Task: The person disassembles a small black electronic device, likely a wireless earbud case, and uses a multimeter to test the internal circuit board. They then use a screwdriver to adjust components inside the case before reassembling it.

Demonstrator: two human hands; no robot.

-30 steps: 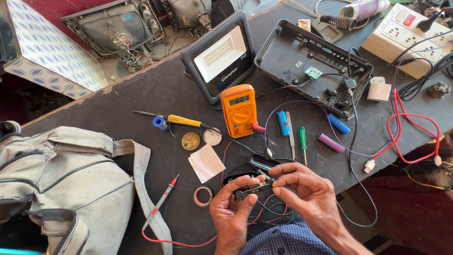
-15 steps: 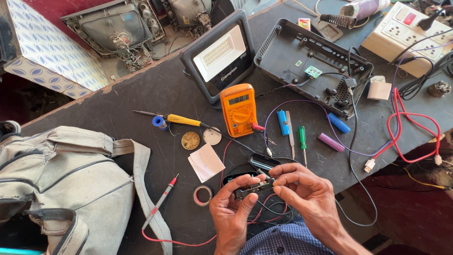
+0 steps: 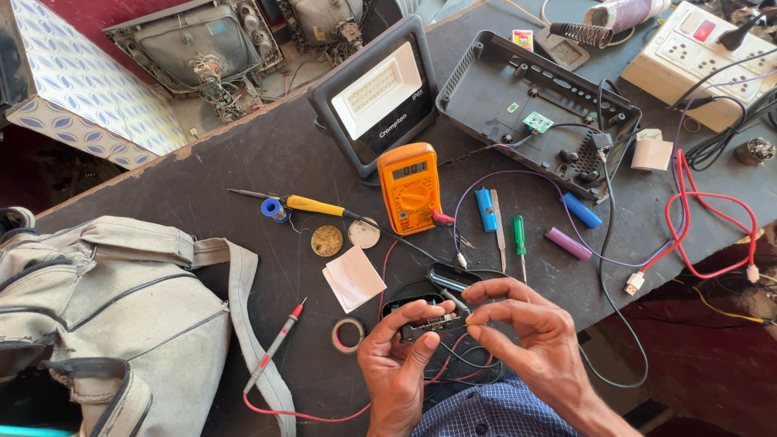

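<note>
At the near edge of the dark table (image 3: pixel 202 186), the left hand (image 3: pixel 394 364) pinches the left end of a small black circuit part (image 3: pixel 433 324) between thumb and fingers, closed on it. The part lies with its long axis running left to right, roughly level, just above the person's lap and in front of a black casing (image 3: pixel 449 279). The right hand (image 3: pixel 526 332) closes on the part's right end with thumb and forefinger, so both hands grip it, one at each end, equally near. Thin red and black wires (image 3: pixel 453 364) trail down from the part between the hands. Farther off sit an orange multimeter (image 3: pixel 410 186) and, to the right, a green screwdriver (image 3: pixel 520 243).
</note>
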